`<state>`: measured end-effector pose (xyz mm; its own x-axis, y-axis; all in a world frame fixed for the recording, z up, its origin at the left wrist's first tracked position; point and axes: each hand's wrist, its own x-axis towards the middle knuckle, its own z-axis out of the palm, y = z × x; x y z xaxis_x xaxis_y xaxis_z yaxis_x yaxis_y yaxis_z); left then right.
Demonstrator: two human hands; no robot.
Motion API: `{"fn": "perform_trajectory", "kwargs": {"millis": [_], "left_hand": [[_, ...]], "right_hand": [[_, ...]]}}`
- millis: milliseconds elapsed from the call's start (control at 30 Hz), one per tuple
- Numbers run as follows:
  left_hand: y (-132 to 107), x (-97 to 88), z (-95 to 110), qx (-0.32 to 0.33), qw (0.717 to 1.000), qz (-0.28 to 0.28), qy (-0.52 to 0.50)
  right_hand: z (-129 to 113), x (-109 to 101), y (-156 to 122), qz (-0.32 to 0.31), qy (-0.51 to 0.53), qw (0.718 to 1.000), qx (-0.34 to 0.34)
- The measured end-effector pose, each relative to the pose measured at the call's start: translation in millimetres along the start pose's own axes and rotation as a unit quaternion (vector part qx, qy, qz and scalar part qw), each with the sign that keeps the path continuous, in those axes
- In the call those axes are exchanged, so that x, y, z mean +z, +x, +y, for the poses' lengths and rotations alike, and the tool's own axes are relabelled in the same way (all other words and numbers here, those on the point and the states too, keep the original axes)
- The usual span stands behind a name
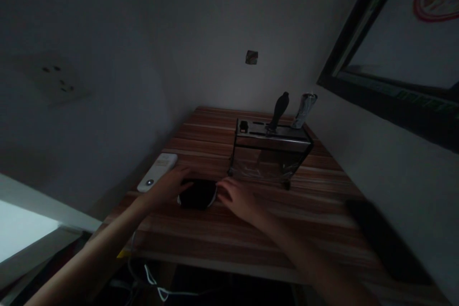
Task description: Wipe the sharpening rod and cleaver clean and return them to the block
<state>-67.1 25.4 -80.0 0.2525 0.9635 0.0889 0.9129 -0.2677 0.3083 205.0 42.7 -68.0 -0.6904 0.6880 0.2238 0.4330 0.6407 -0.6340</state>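
Observation:
A flat black object (198, 194) with rounded lower corners and thin whitish edges lies on the wood-grained table (272, 244), between my two hands. Dim light hides what kind of thing it is. My left hand (175, 181) is at its upper left corner, fingers stretched and thumb apart, the thumb touching or nearly touching the edge. On the other side, my right hand (234, 195) has its fingertips at the upper right edge, with fingers slightly bent and apart. Neither hand is visibly closed round it. Beside my left hand lies a white, remote-like device (158, 172) with a round dark button.
Behind my right hand stands a metal-topped knife rack (274, 141) holding a black-handled tool (279, 109) and a silvery handle (304, 109). A dark flat slab (385, 239) lies at the right. White cable (154, 282) hangs below the front edge. Walls bound the table.

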Motion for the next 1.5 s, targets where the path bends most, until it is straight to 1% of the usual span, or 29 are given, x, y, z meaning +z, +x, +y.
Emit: {"fn": "perform_trajectory", "kwargs": {"millis": [67, 167, 267, 500, 600, 700, 833, 967, 1033, 1100, 1167, 1233, 1367, 1500], "left_hand": [[-3, 0.4, 1, -0.01, 1.0, 0.003, 0.002], [-7, 3.8, 1, -0.018, 1.0, 0.008, 0.006], [-9, 8.3, -1, -0.018, 1.0, 0.006, 0.002], [-9, 15.2, -3, -0.038, 0.999, 0.01, -0.02], [-11, 15.1, 0, -0.047, 0.998, 0.009, -0.035], [-13, 10.9, 8, -0.048, 0.997, 0.004, -0.055], [-13, 3.2, 24, -0.044, 0.994, -0.004, -0.095], [-8, 0.9, 47, -0.038, 0.988, -0.023, -0.147], [-3, 2.0, 63, -0.027, 0.98, -0.034, -0.193], [4, 4.7, 80, -0.012, 0.959, -0.045, -0.279], [12, 10.1, 99, 0.004, 0.94, -0.055, -0.338], [23, 18.8, 116, 0.008, 0.924, -0.052, -0.379], [44, 43.2, 144, 0.002, 0.914, -0.031, -0.404], [59, 65.6, 161, -0.008, 0.909, 0.0, -0.417]], "right_hand": [[-4, 15, 15, -0.016, -0.062, 0.998, -0.011], [-7, 30, 30, -0.002, -0.14, 0.99, -0.008], [-8, 38, 38, 0.011, -0.162, 0.987, 0.005], [-2, 46, 42, 0.007, -0.123, 0.992, 0.023], [-1, 46, 41, 0.013, -0.082, 0.996, 0.034], [0, 43, 37, 0.023, -0.026, 0.999, 0.039], [8, 33, 25, 0.025, 0.062, 0.997, 0.048], [26, 14, 3, 0.02, 0.135, 0.989, 0.055], [35, 2, -10, 0.032, 0.167, 0.983, 0.069], [44, -10, -23, 0.067, 0.226, 0.966, 0.106], [52, -22, -36, 0.089, 0.27, 0.948, 0.142], [60, -33, -47, 0.101, 0.281, 0.94, 0.162], [81, -51, -65, 0.121, 0.247, 0.943, 0.187], [99, -60, -78, 0.112, 0.19, 0.953, 0.207]]}}
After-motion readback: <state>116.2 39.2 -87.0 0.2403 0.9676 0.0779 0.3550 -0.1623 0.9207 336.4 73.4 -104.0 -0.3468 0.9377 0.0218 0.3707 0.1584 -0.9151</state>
